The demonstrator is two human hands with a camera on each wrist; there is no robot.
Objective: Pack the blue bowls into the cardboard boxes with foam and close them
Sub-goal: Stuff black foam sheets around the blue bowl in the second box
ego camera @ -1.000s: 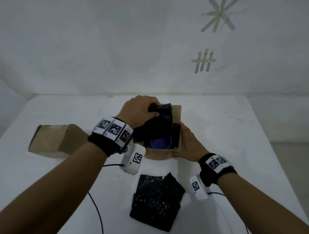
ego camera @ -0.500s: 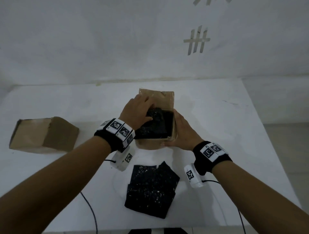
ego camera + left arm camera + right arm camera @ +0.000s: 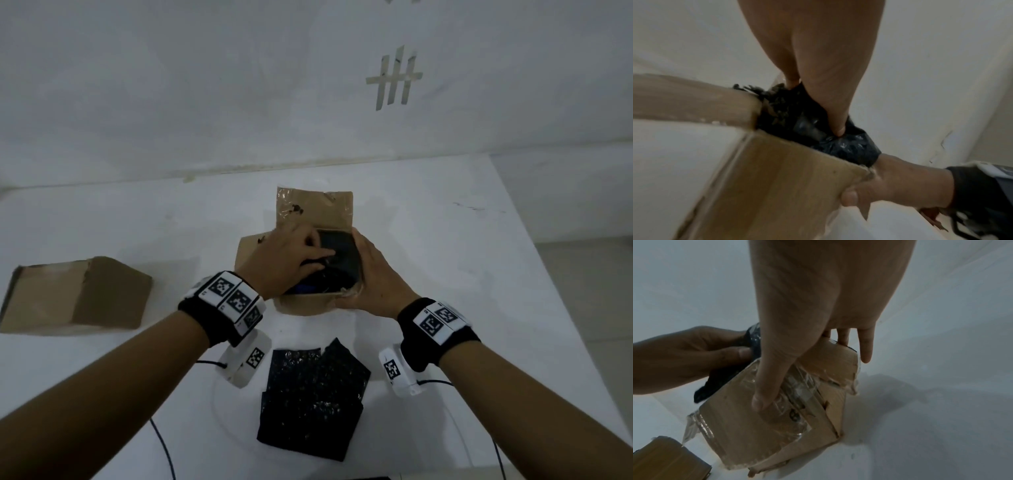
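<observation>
An open cardboard box [image 3: 308, 306] stands mid-table with its back flap [image 3: 315, 209] raised. My left hand [image 3: 318, 251] presses a black foam sheet [image 3: 340, 255] down into the box with straight fingers. A sliver of the blue bowl [image 3: 303, 289] shows under the foam at the near edge. My right hand [image 3: 358, 270] grips the box's right front corner, thumb on the front wall. In the left wrist view my left hand [image 3: 813, 105] digs into the foam [image 3: 789, 112]. In the right wrist view my right hand [image 3: 807, 369] clasps the taped box [image 3: 777, 421].
A second cardboard box [image 3: 75, 294] lies on its side at the left of the white table [image 3: 462, 274]. Loose black foam sheets [image 3: 311, 401] are stacked near the front edge, between my wrists. A white wall stands close behind the table.
The left hand has pushed the bunched foam down from above the bowl until it lies flatter inside the box. The right hand has stayed on the box's right side.
</observation>
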